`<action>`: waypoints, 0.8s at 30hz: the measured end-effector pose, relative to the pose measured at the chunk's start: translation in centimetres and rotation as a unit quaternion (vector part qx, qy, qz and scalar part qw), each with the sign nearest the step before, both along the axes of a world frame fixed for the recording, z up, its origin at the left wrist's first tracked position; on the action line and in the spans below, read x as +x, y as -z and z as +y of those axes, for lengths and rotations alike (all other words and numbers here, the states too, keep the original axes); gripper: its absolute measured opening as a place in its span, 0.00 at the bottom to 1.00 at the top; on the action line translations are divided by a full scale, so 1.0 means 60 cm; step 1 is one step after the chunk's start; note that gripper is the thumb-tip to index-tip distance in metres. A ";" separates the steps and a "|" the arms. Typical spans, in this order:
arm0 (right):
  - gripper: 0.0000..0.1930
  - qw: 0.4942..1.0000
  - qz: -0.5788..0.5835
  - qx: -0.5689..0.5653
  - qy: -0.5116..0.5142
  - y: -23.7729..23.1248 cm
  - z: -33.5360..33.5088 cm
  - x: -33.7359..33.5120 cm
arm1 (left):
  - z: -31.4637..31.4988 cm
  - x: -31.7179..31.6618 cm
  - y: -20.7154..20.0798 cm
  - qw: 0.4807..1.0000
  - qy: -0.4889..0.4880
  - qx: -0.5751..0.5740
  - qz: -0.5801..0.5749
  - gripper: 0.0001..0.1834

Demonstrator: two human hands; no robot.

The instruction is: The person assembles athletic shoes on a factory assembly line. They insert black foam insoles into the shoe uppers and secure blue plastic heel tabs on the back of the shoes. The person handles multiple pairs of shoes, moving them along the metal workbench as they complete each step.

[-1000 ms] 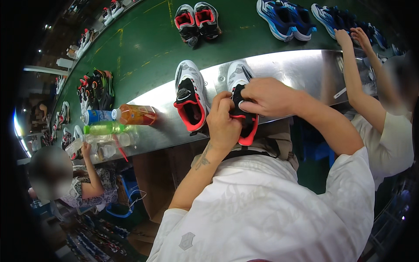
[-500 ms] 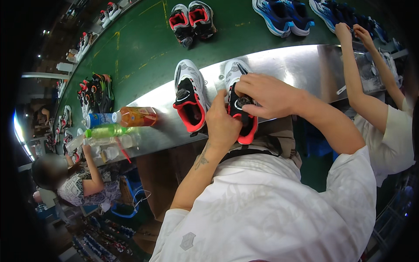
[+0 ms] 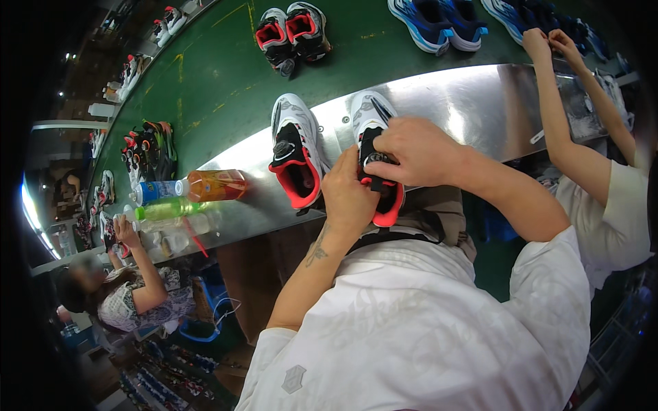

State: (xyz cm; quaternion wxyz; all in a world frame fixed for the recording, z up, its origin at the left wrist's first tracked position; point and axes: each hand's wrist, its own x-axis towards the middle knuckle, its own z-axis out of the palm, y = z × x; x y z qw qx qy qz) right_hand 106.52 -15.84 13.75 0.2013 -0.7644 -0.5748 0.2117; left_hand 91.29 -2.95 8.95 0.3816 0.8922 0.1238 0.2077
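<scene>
Blue sneakers (image 3: 415, 29) slid left a bit, while the left hand (image 3: 349, 186) clamps the white-and-black sneaker (image 3: 370, 118), toe pointing away, and the right hand (image 3: 419, 151) pinches its dial (image 3: 376, 157).

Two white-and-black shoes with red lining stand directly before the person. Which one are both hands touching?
The right-hand shoe: the left hand and right hand are both on it. The left-hand shoe has neither on it.
</scene>
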 end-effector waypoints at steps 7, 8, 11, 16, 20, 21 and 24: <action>0.18 0.997 0.003 -0.080 -0.010 -0.006 0.019 -0.002 | 0.005 -0.004 0.006 1.000 0.005 0.019 0.011 0.31; 0.18 0.986 -0.005 -0.165 0.019 -0.012 0.026 -0.008 | 0.006 -0.004 0.007 1.000 0.010 0.028 0.007 0.32; 0.20 0.988 -0.019 0.152 -0.008 0.016 -0.002 0.002 | 0.007 -0.003 0.006 0.999 0.019 0.035 0.005 0.34; 0.20 1.000 0.012 -0.006 0.006 0.013 0.011 -0.007 | 0.007 -0.004 0.009 0.999 0.020 0.036 0.013 0.37; 0.17 1.000 -0.008 -0.005 0.007 0.010 0.006 -0.009 | 0.011 -0.006 0.024 0.999 0.024 0.045 0.018 0.38; 0.17 0.998 -0.010 0.066 -0.009 0.013 0.003 -0.005 | 0.011 -0.006 0.024 0.998 0.022 0.048 0.016 0.38; 0.19 0.978 -0.010 0.205 -0.048 0.028 -0.003 0.010 | 0.008 -0.003 0.018 0.998 0.029 0.044 0.024 0.38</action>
